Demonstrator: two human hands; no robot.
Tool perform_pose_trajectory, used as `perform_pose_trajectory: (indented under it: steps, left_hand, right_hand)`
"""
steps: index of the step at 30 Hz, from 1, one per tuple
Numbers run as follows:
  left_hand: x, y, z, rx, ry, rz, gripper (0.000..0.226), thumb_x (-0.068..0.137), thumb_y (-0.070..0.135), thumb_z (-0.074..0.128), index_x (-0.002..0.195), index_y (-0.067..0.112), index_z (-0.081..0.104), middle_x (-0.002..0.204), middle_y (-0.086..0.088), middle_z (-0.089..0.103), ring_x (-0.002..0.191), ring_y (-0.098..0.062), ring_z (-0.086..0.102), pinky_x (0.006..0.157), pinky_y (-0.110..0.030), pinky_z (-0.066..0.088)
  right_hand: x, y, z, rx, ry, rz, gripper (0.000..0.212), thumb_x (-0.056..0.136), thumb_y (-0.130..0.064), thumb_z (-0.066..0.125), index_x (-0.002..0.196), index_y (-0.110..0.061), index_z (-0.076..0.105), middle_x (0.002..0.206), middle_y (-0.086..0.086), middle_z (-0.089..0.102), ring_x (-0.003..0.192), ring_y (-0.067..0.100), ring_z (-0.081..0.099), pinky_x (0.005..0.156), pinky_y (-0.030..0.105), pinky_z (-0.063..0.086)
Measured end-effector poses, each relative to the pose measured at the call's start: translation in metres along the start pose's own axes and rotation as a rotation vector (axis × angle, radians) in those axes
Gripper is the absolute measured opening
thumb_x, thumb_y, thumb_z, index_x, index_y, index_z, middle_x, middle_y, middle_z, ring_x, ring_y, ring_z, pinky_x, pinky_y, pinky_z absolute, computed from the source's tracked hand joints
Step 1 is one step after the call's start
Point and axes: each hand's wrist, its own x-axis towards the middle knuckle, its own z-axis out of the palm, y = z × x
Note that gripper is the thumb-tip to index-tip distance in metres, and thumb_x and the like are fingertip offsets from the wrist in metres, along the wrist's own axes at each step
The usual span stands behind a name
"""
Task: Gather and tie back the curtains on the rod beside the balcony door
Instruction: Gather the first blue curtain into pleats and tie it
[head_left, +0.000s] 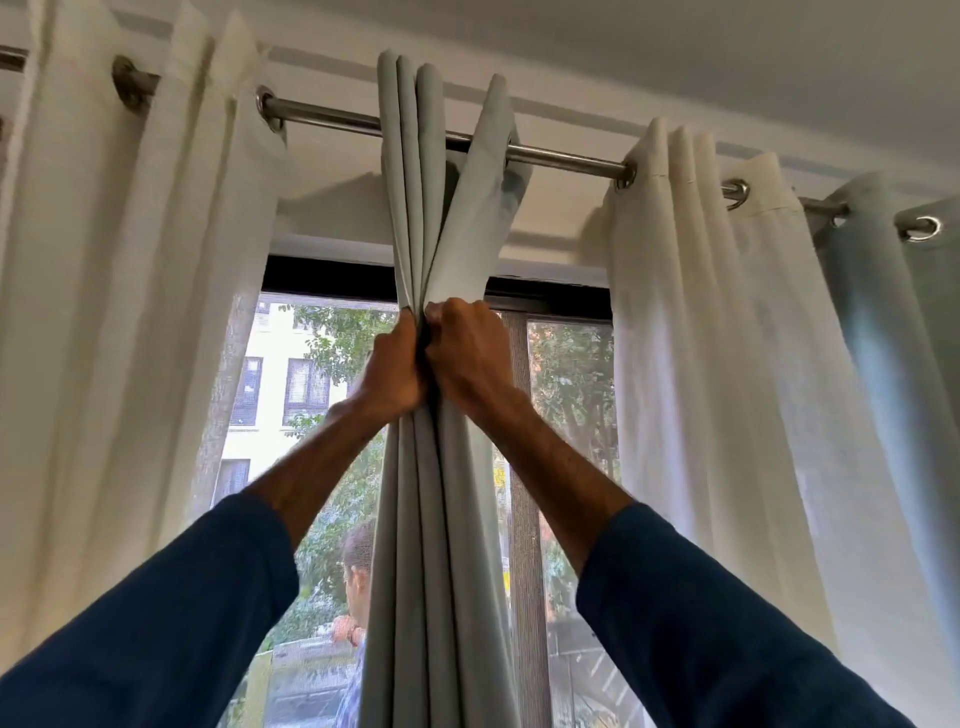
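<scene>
Gripping the pale green curtain (436, 519) high up, I have both hands at the same height on one bundle of pleats, and there is only the head view to go by. The curtain's long axis runs straight up and down through my grip: above my fingers the folds fan out toward the rod (566, 158), where the rings sit bunched together, and below my fingers the cloth hangs in tight parallel pleats down past my forearms. My left hand (392, 371) is on the left side of the bundle and my right hand (467, 353) on the right, knuckles nearly touching, so neither is nearer than the other. Both sets of fingers are curled closed around the gathered cloth with no gap showing; the fingertips themselves are hidden behind the folds. To the left of my fingers hangs a white sheer curtain (130, 312), well apart, and to the right another white sheer curtain (727, 338), with a second green panel at the far right edge. I see no tie-back cord or hook anywhere, so I judge the gathering done here and the tying not yet begun.
</scene>
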Motion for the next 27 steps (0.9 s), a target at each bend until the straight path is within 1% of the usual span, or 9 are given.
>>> perform_pose_trajectory:
  steps: [3, 7, 11, 15, 18, 20, 22, 25, 27]
  left_hand:
    - [-0.002, -0.012, -0.009, -0.037, -0.006, 0.009, 0.029, 0.097, 0.006, 0.051, 0.125, 0.001, 0.053, 0.116, -0.024, 0.065, 0.108, -0.039, 0.062, 0.076, -0.032, 0.041]
    - [-0.004, -0.011, -0.007, -0.066, -0.045, 0.001, 0.033, 0.099, 0.014, 0.049, 0.129, 0.000, 0.052, 0.120, -0.023, 0.064, 0.111, -0.038, 0.061, 0.089, -0.039, 0.047]
    - [-0.020, -0.002, 0.006, -0.053, -0.118, -0.043, 0.061, 0.094, 0.016, 0.051, 0.150, 0.002, 0.032, 0.143, -0.023, 0.049, 0.131, -0.039, 0.047, 0.100, -0.032, 0.040]
    - [-0.062, 0.002, 0.025, -0.130, -0.142, -0.103, 0.076, 0.094, 0.004, 0.055, 0.158, 0.009, 0.015, 0.155, -0.020, 0.035, 0.141, -0.033, 0.038, 0.092, -0.021, 0.030]
    - [-0.102, 0.000, 0.033, -0.152, -0.119, -0.104, 0.067, 0.092, -0.001, 0.055, 0.152, -0.001, 0.027, 0.137, -0.022, 0.052, 0.107, -0.018, 0.060, 0.068, -0.005, 0.036]
    - [-0.130, -0.005, 0.039, -0.170, -0.114, -0.121, 0.058, 0.092, -0.003, 0.054, 0.147, -0.004, 0.035, 0.108, -0.008, 0.062, 0.072, 0.007, 0.042, 0.055, 0.001, 0.038]
    - [-0.162, -0.013, 0.047, -0.157, -0.122, -0.151, 0.048, 0.089, -0.002, 0.055, 0.137, 0.001, 0.045, 0.084, 0.005, 0.054, 0.066, 0.000, 0.044, 0.051, -0.003, 0.039]
    - [-0.215, -0.032, 0.067, -0.158, -0.125, -0.217, 0.041, 0.082, 0.003, 0.058, 0.122, 0.008, 0.053, 0.089, -0.013, 0.066, 0.073, -0.017, 0.059, 0.062, -0.019, 0.046]
    - [-0.250, -0.040, 0.079, -0.179, -0.153, -0.262, 0.042, 0.082, 0.000, 0.059, 0.123, 0.008, 0.054, 0.090, -0.010, 0.064, 0.070, -0.009, 0.057, 0.064, -0.014, 0.045]
  right_hand:
    - [0.001, -0.001, 0.001, 0.016, 0.027, -0.034, 0.011, 0.083, -0.006, 0.059, 0.076, -0.008, 0.068, 0.073, 0.013, 0.066, 0.064, 0.031, 0.056, 0.058, 0.034, 0.040]
    - [-0.012, 0.033, 0.008, 0.044, 0.073, 0.021, 0.023, 0.089, -0.008, 0.060, 0.066, -0.009, 0.067, 0.064, 0.010, 0.065, 0.061, 0.032, 0.062, 0.056, 0.037, 0.052]
    - [-0.052, 0.046, 0.019, 0.210, 0.105, 0.057, 0.033, 0.078, 0.004, 0.062, 0.051, -0.011, 0.051, 0.047, 0.002, 0.047, 0.045, 0.012, 0.047, 0.043, 0.030, 0.040]
    - [-0.109, 0.035, 0.025, 0.530, 0.145, 0.266, 0.018, 0.081, -0.004, 0.076, 0.065, -0.011, 0.071, 0.055, -0.003, 0.064, 0.048, -0.004, 0.051, 0.049, 0.012, 0.038]
    - [-0.154, 0.030, 0.026, 0.723, 0.056, 0.432, 0.011, 0.083, -0.016, 0.080, 0.090, -0.023, 0.078, 0.073, -0.003, 0.077, 0.062, 0.004, 0.071, 0.057, 0.023, 0.057]
    - [-0.185, 0.032, 0.031, 0.728, -0.036, 0.487, 0.018, 0.084, -0.021, 0.079, 0.101, -0.024, 0.076, 0.074, -0.002, 0.077, 0.067, 0.015, 0.074, 0.066, 0.041, 0.063]
    - [-0.221, 0.030, 0.036, 0.726, -0.102, 0.522, 0.025, 0.086, -0.021, 0.077, 0.110, -0.015, 0.075, 0.076, 0.000, 0.077, 0.069, 0.017, 0.075, 0.071, 0.044, 0.063]
    - [-0.278, 0.017, 0.040, 0.736, -0.131, 0.535, 0.014, 0.085, -0.012, 0.071, 0.097, -0.015, 0.079, 0.077, 0.000, 0.077, 0.071, 0.018, 0.074, 0.071, 0.045, 0.062]
    - [-0.312, 0.010, 0.045, 0.759, -0.148, 0.564, 0.017, 0.083, -0.007, 0.067, 0.090, -0.016, 0.079, 0.077, 0.000, 0.077, 0.073, 0.017, 0.075, 0.071, 0.045, 0.061]
